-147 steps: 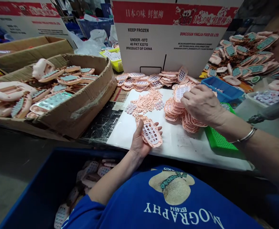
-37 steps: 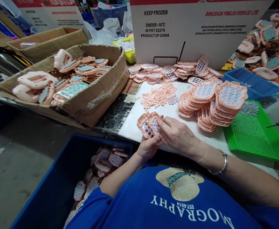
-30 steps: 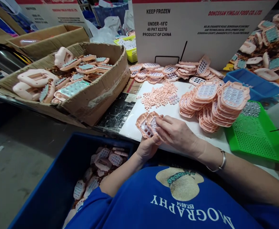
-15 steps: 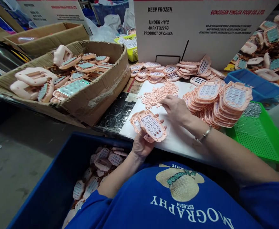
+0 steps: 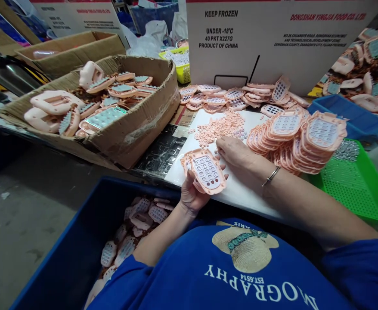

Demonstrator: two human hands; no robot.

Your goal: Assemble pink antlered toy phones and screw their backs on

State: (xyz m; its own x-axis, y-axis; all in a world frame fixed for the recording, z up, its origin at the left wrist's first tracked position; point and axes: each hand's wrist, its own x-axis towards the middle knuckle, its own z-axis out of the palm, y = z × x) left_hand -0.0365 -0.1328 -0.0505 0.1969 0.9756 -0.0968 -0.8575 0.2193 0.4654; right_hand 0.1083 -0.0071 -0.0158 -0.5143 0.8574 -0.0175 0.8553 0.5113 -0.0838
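My left hand (image 5: pixel 193 193) is wrapped around pink plastic casings (image 5: pixel 207 172), at least two lying one over the other. The top one has a white keypad insert, with a few dark holes along its near edge. My right hand (image 5: pixel 234 150) is beside the near edge of a heap of small pink pieces (image 5: pixel 219 127) on a white board (image 5: pixel 179 170). Its fingertips are pinched together; whatever they hold is too small to make out. To the right of this hand stand stacked pink casings (image 5: pixel 324 131) with similar keypad inserts.
A cardboard box (image 5: pixel 144 125) of pink casings with green circuit boards stands left. Loose keypad casings (image 5: pixel 216 101) lie behind the heap. A green tray (image 5: pixel 357 185) and a blue basket (image 5: pixel 347 114) are right; a blue bin (image 5: pixel 75 228) holding more casings sits below.
My right hand has drawn back slightly from the heap toward the casings in my left hand. The left hand has tilted them a little, and the view has shifted slightly.
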